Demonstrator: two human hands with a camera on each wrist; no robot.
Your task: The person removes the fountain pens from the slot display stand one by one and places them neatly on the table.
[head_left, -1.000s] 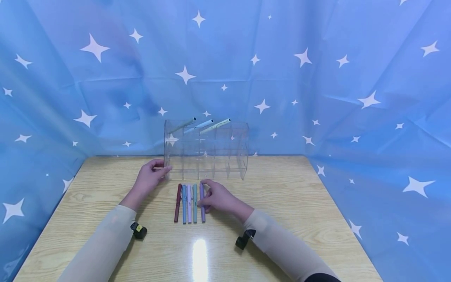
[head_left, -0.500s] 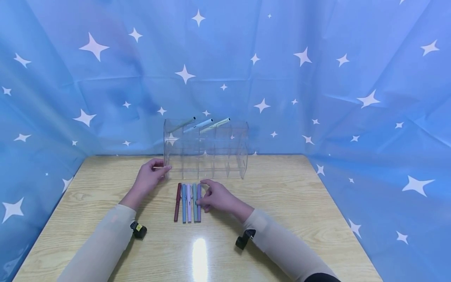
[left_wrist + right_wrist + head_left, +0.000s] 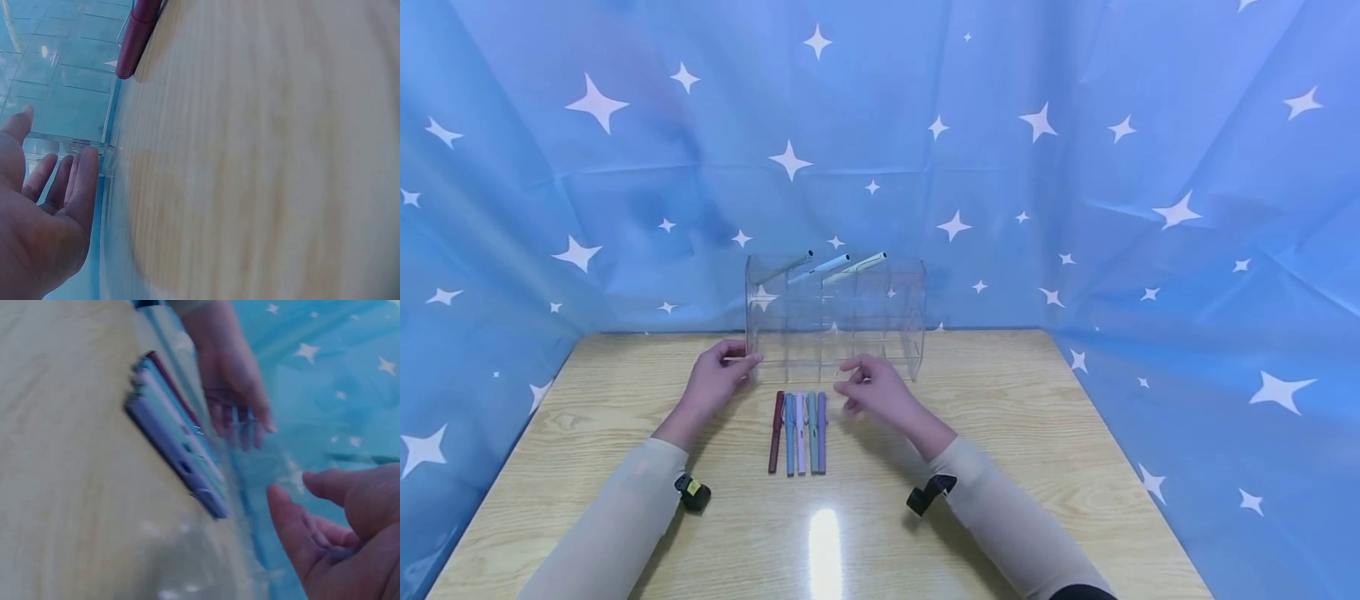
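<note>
Plastic rack (image 3: pixel 822 333): left hand (image 3: pixel 718 375) pinches its eight-o'clock edge, probably for steadiness.
Pens (image 3: pixel 801 433): rack's six-to-seven o'clock, seemingly aligned for order.
Right hand (image 3: pixel 880 390): released.

Head view: bright, even lighting; white glare streak (image 3: pixel 825 550) on the wooden tabletop (image 3: pixel 1037 433); soft shadows beside the left sleeve (image 3: pixel 613 517) and right sleeve (image 3: pixel 1015 517). Wrist views: dimmer, bluish; pens (image 3: pixel 167 442) blurred in the right one.
</note>
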